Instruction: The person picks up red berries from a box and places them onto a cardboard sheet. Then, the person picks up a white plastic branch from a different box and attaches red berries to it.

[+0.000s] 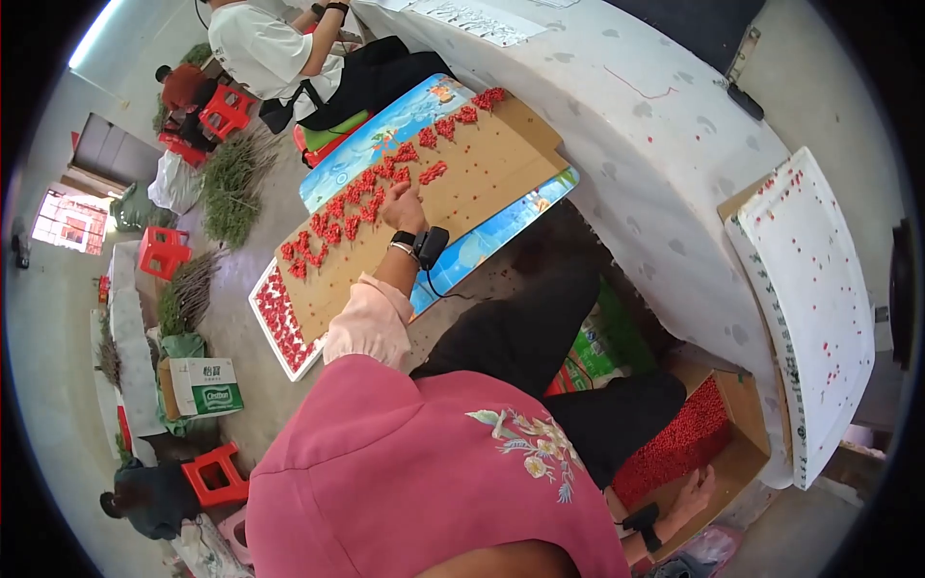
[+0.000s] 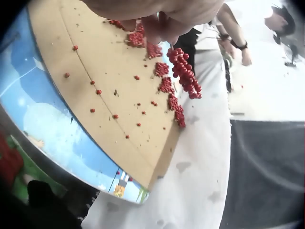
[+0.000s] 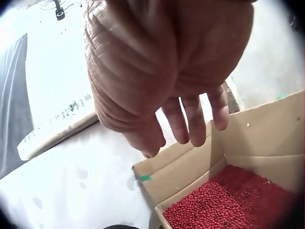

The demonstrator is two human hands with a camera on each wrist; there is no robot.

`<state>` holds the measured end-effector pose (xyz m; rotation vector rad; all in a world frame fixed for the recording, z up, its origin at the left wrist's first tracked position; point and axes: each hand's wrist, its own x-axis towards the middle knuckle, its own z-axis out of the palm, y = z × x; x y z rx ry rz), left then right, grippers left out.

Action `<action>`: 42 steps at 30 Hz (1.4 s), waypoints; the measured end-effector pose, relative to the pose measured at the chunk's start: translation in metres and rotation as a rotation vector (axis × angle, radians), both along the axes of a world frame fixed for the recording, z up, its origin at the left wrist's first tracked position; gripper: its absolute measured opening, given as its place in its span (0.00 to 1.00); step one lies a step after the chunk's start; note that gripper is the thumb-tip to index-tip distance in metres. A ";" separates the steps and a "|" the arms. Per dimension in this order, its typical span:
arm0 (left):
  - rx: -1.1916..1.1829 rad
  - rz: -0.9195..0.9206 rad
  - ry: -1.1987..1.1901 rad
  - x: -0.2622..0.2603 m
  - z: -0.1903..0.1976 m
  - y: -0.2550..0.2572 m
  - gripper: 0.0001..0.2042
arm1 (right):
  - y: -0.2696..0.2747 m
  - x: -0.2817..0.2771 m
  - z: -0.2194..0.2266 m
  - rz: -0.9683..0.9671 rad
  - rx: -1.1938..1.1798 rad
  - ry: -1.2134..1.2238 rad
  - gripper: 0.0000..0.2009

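The left hand (image 1: 404,207), at upper centre of the head view, pinches a hanging string of small red beads (image 2: 185,72) above the flat brown cardboard sheet (image 1: 469,169), where red bead clusters (image 1: 349,210) lie in a diagonal row. The right hand (image 1: 692,494), at lower right, hovers with loosely spread fingers (image 3: 183,121), holding nothing, over the open cardboard box of loose red beads (image 1: 682,442).
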<state>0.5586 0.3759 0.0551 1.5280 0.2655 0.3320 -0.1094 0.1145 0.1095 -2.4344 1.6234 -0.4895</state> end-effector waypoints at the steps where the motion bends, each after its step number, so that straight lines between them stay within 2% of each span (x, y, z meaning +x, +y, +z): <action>1: -0.001 0.061 0.069 0.009 -0.007 0.001 0.07 | 0.003 0.004 0.005 -0.001 -0.008 0.007 0.15; 3: 0.002 0.185 0.215 0.025 -0.025 0.001 0.07 | 0.010 0.011 0.018 -0.047 0.055 0.036 0.15; 7: -0.105 0.279 0.352 0.058 -0.058 -0.005 0.08 | 0.012 0.026 0.042 -0.107 0.162 0.090 0.15; 8: -0.113 0.278 0.361 0.073 -0.081 0.002 0.08 | 0.011 0.029 0.046 -0.127 0.200 0.103 0.16; 10: -0.618 0.058 0.361 0.117 -0.159 0.040 0.09 | 0.009 0.032 0.047 -0.106 0.152 0.116 0.15; 11: -0.869 -0.054 0.352 0.123 -0.165 0.041 0.10 | 0.006 0.033 0.046 -0.085 0.115 0.121 0.15; 12: -0.879 -0.053 0.358 0.129 -0.172 0.038 0.10 | 0.003 0.034 0.045 -0.063 0.078 0.127 0.15; 15: -0.766 0.206 0.212 0.115 -0.124 0.019 0.11 | -0.011 0.030 0.042 -0.030 0.099 0.116 0.15; 16: -0.771 0.205 0.217 0.129 -0.157 0.021 0.11 | -0.016 0.030 0.043 -0.014 0.114 0.105 0.15; 18: -0.851 -0.010 0.318 0.148 -0.214 0.071 0.10 | -0.023 0.034 0.045 0.007 0.098 0.139 0.15; 19: -0.888 -0.128 0.362 0.169 -0.238 0.068 0.10 | -0.025 0.038 0.046 0.027 0.088 0.168 0.15; 21: -0.501 0.237 0.097 0.125 -0.174 0.013 0.09 | -0.028 0.053 0.038 0.028 0.061 0.160 0.15; 23: -0.162 0.377 0.309 0.109 -0.126 -0.003 0.08 | -0.032 0.068 0.038 0.050 0.089 0.161 0.15; 24: -0.167 0.369 0.305 0.106 -0.116 -0.006 0.08 | -0.034 0.071 0.039 0.066 0.106 0.172 0.15; 27: 0.242 0.409 0.374 0.096 -0.098 -0.007 0.07 | -0.038 0.082 0.035 0.095 0.079 0.145 0.14; 29: 0.216 0.401 0.382 0.090 -0.089 -0.005 0.07 | -0.041 0.090 0.034 0.117 0.068 0.127 0.14; 32: 0.166 0.354 0.396 0.082 -0.082 -0.011 0.08 | -0.039 0.093 0.038 0.089 0.100 0.133 0.13; 35: -0.475 0.021 0.326 0.069 -0.082 -0.008 0.07 | -0.040 0.086 0.039 0.057 0.144 0.088 0.14; 36: -0.472 0.009 0.321 0.070 -0.056 -0.022 0.07 | -0.038 0.086 0.038 0.046 0.163 0.064 0.14; 38: -0.187 -0.206 0.166 0.079 0.002 -0.057 0.07 | -0.037 0.090 0.044 0.036 0.181 0.070 0.14; 40: 0.224 -0.397 -0.036 0.126 0.051 -0.090 0.10 | -0.036 0.095 0.052 0.031 0.210 0.099 0.14; 41: 0.299 -0.392 -0.124 0.155 0.067 -0.112 0.12 | -0.036 0.095 0.053 0.016 0.207 0.097 0.14; 42: 0.194 -0.438 -0.222 0.203 0.054 -0.132 0.10 | -0.036 0.094 0.054 0.030 0.169 0.117 0.14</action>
